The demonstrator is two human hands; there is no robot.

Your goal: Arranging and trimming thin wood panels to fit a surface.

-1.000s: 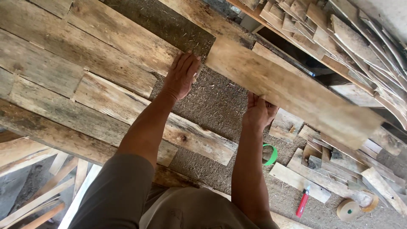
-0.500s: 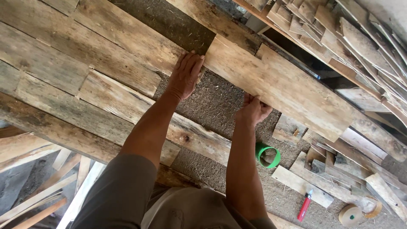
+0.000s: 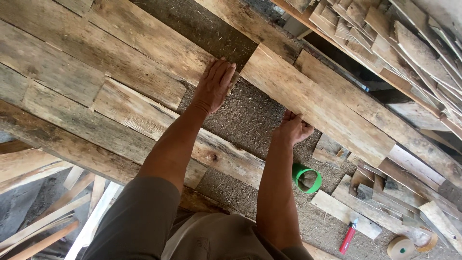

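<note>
- Fingers (image 3: 220, 72) of the left hand (image 3: 214, 86) lie flat and together, pressed at the plank's (image 3: 317, 103) near-left end corner.
- Right hand (image 3: 293, 129) curls its fingers under the plank's near long edge, gripping it.
- Plank's long axis runs away rightward; pale, weathered, lying over gritty floor (image 3: 245, 120).

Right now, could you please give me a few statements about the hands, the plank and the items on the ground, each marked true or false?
1. The left hand lies flat at the end of the pale plank. True.
2. The right hand holds the red utility knife. False: it grips the plank's near edge; the knife lies on the ground.
3. A green ring lies beside the right forearm. True.
4. The tape roll sits on the plank. False: it lies on the ground.
</note>
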